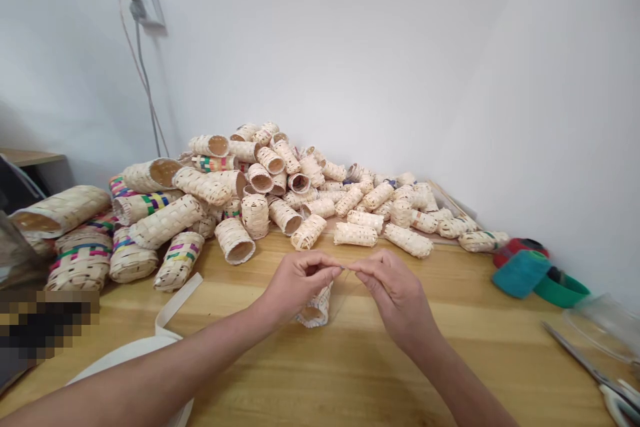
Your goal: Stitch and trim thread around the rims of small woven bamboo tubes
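Observation:
My left hand is pinched closed, thumb against forefinger. Facing it, my right hand pinches as well, and the fingertips of both hands almost meet above the table. A fine, pale thread faintly shows hanging below the right fingers. Whatever tiny thing lies between the left fingertips is too small to make out. Under my left hand, a small woven cylinder basket lies on the wooden table, its open end towards me and its upper part hidden by the hand.
A large heap of woven cylinders spreads along the wall, some with coloured bands. White tape curls at the left, partly behind my forearm. At the right are a teal spool, a green ring and scissors.

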`<control>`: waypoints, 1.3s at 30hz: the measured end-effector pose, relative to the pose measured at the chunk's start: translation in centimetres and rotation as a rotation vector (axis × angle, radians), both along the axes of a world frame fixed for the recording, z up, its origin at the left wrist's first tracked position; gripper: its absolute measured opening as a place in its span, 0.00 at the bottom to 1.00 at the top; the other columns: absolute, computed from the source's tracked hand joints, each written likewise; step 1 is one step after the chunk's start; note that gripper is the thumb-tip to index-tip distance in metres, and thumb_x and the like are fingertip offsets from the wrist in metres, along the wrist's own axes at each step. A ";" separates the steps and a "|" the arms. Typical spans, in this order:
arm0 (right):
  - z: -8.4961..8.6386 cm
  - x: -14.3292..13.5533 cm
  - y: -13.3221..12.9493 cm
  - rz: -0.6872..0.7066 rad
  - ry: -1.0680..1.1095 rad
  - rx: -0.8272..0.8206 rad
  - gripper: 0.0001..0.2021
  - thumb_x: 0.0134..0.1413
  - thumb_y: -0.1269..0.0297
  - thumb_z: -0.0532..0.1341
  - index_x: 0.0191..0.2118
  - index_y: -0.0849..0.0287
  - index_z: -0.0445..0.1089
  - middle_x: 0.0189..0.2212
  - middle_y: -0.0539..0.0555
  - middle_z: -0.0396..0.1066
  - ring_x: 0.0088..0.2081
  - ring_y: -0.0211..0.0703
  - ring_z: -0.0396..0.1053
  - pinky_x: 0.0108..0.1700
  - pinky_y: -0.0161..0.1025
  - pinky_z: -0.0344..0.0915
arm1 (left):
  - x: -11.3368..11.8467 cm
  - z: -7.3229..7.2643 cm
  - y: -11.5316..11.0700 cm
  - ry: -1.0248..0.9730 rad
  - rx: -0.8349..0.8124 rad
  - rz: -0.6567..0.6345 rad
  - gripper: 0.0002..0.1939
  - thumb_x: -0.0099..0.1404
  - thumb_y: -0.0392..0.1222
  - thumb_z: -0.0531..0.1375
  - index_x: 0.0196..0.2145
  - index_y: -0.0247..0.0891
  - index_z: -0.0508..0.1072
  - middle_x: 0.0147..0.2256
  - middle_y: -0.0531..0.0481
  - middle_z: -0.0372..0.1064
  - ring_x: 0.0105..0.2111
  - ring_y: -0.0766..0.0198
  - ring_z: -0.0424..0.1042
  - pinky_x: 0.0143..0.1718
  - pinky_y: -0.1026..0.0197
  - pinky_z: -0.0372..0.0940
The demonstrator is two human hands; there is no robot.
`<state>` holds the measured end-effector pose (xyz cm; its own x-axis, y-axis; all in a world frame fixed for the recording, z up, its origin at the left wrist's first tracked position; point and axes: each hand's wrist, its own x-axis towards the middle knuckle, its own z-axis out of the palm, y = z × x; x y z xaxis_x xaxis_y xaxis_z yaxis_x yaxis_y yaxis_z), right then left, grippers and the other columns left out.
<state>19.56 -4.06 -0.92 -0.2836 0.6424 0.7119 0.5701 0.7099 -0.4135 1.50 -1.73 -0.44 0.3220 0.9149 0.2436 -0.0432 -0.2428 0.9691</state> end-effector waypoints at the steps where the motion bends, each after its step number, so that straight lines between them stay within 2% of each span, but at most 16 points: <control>1: 0.0 0.0 0.0 0.007 0.002 -0.005 0.11 0.61 0.70 0.54 0.42 0.55 0.72 0.29 0.52 0.65 0.34 0.42 0.64 0.34 0.38 0.62 | 0.0 0.0 0.0 -0.002 0.002 0.002 0.10 0.53 0.42 0.62 0.29 0.30 0.77 0.17 0.57 0.61 0.17 0.73 0.55 0.20 0.68 0.49; 13: -0.1 0.0 0.0 0.029 0.031 0.003 0.12 0.61 0.71 0.53 0.44 0.52 0.73 0.27 0.51 0.62 0.31 0.41 0.62 0.31 0.37 0.61 | 0.1 0.5 -0.3 -0.035 -0.050 0.001 0.11 0.52 0.42 0.63 0.28 0.30 0.76 0.15 0.57 0.59 0.17 0.73 0.54 0.19 0.68 0.48; 32: -0.1 0.1 -0.1 0.052 0.046 0.001 0.14 0.60 0.74 0.54 0.45 0.53 0.72 0.28 0.51 0.62 0.32 0.40 0.62 0.32 0.37 0.60 | 0.1 0.2 -0.2 -0.054 -0.054 -0.017 0.10 0.52 0.42 0.63 0.29 0.31 0.77 0.16 0.56 0.60 0.17 0.73 0.53 0.19 0.69 0.49; 39: -0.1 -0.2 -0.1 0.061 0.103 -0.057 0.13 0.61 0.71 0.54 0.45 0.51 0.73 0.28 0.50 0.62 0.31 0.39 0.63 0.32 0.36 0.61 | 0.0 0.3 -0.3 -0.044 -0.056 -0.009 0.11 0.52 0.44 0.64 0.29 0.31 0.77 0.16 0.57 0.59 0.17 0.73 0.53 0.19 0.69 0.49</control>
